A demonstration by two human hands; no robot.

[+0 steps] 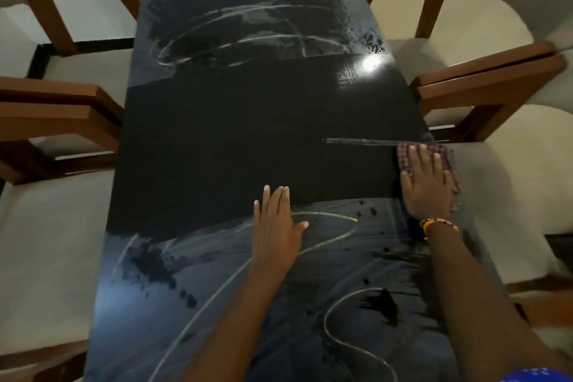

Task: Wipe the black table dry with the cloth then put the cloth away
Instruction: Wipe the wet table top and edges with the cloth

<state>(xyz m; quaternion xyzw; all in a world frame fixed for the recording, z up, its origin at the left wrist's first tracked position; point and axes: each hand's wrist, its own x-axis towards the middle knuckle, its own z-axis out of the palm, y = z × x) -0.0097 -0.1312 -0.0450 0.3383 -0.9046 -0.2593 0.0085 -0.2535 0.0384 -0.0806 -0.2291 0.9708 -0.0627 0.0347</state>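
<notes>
Black glossy rectangular table: wet streaks upper and lower frame.
Checked red-and-white cloth: right edge, mid-frame.
Right hand: flat, fingers straight, pressing cloth.
Left hand: flat on table, holding nothing.

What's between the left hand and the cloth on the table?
Head view: only bare black table between left hand and cloth, a few droplets nearer in.
</notes>
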